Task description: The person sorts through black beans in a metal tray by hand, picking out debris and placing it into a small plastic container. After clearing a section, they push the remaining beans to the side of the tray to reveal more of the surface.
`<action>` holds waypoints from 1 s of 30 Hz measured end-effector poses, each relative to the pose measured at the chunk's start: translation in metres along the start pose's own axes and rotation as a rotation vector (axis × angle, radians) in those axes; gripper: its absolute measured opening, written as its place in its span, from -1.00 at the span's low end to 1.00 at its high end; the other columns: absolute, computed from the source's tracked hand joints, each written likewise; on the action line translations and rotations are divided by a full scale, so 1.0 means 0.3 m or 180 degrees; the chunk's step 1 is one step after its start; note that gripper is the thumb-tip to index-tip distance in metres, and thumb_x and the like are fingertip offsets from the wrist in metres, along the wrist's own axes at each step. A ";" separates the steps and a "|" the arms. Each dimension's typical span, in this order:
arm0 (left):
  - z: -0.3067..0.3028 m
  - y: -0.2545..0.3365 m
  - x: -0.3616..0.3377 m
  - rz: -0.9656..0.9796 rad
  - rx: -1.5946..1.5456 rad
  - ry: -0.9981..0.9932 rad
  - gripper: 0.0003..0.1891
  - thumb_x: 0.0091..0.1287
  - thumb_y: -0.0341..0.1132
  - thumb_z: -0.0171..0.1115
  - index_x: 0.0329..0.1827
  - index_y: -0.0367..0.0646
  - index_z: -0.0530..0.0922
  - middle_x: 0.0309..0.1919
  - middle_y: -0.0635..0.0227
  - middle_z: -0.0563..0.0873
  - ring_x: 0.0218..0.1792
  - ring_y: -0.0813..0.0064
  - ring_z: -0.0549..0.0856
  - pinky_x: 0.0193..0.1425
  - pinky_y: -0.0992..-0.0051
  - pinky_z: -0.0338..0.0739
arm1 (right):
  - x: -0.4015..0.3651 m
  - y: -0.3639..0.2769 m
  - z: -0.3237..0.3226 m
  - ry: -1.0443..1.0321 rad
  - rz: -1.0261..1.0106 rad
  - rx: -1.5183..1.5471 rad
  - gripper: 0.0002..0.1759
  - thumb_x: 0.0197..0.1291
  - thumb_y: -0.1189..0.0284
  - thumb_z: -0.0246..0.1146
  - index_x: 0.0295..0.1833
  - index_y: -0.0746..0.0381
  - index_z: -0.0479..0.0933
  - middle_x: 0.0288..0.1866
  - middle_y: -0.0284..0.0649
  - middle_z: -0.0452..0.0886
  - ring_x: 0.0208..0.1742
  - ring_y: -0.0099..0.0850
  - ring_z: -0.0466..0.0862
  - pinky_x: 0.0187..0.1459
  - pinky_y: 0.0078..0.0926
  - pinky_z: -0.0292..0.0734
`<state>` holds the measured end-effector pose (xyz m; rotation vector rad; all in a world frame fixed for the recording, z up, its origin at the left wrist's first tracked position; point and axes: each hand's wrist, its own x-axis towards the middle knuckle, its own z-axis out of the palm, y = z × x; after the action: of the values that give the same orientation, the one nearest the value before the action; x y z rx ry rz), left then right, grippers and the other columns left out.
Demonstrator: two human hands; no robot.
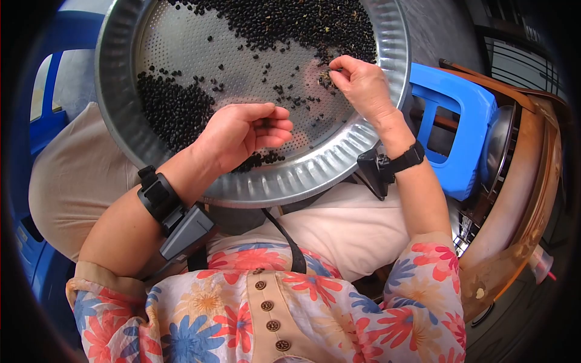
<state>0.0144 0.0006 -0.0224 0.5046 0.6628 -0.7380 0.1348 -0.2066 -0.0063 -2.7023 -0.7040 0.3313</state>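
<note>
A round metal sieve pan [284, 192] with a perforated bottom rests across my lap. Black beans [175, 112] are heaped at its left side, and a larger spread of beans [284, 24] mixed with pale bits covers the far side. My left hand [249, 128] is above the near part of the pan, palm turned sideways, fingers curled in; what they hold, if anything, is hidden. At the pan's right side, my right hand [366, 88] pinches with thumb and forefinger beside pale chaff [325, 77]. The pinched bit is too small to name.
Blue plastic chairs [454, 103] stand on the right and at the left edge. A brown wooden piece of furniture [514, 230] and a metal bowl [499, 142] are at the right. Both wrists wear black straps [160, 196] with devices attached.
</note>
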 end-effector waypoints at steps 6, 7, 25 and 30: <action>-0.001 -0.001 0.001 -0.0017 0.0037 0.0019 -0.72 0.40 -0.34 -0.11 -0.12 -0.42 0.49 -0.28 0.13 0.64 -0.33 0.40 0.69 -0.24 0.55 0.63 | -0.001 -0.030 0.007 -0.0300 0.0004 -0.0493 -0.84 0.07 0.34 0.22 -0.26 0.16 0.56 -0.36 -0.21 0.64 -0.30 -0.22 0.63 -0.25 -0.31 0.50; -0.001 -0.001 0.001 -0.0025 0.0027 0.0013 -0.72 0.40 -0.34 -0.10 -0.12 -0.42 0.49 -0.28 0.13 0.65 -0.33 0.40 0.69 -0.24 0.55 0.63 | 0.000 -0.032 0.009 -0.0302 0.0006 -0.0493 -0.84 0.07 0.34 0.22 -0.26 0.16 0.56 -0.36 -0.21 0.64 -0.30 -0.22 0.63 -0.25 -0.31 0.50; -0.001 0.001 -0.001 -0.0020 0.0047 0.0085 -0.72 0.40 -0.34 -0.10 -0.11 -0.42 0.49 -0.28 0.13 0.64 -0.32 0.40 0.68 -0.23 0.55 0.62 | 0.011 -0.029 0.032 -0.0289 0.0013 -0.0089 -0.86 0.05 0.37 0.15 -0.43 0.19 0.53 -0.53 -0.18 0.60 -0.44 -0.21 0.61 -0.34 -0.29 0.50; -0.017 -0.006 0.013 0.0008 -0.0043 0.0023 -0.71 0.40 -0.33 -0.10 -0.12 -0.42 0.49 -0.29 0.15 0.64 -0.32 0.41 0.68 -0.21 0.54 0.63 | -0.064 -0.177 0.030 -0.0314 -0.0485 0.0903 -0.85 0.05 0.35 0.16 -0.48 0.16 0.52 -0.58 -0.19 0.57 -0.53 -0.22 0.60 -0.43 -0.31 0.49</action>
<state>0.0133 0.0010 -0.0291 0.4958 0.6736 -0.7290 0.0930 -0.1703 0.0078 -2.3636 -0.8181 0.4889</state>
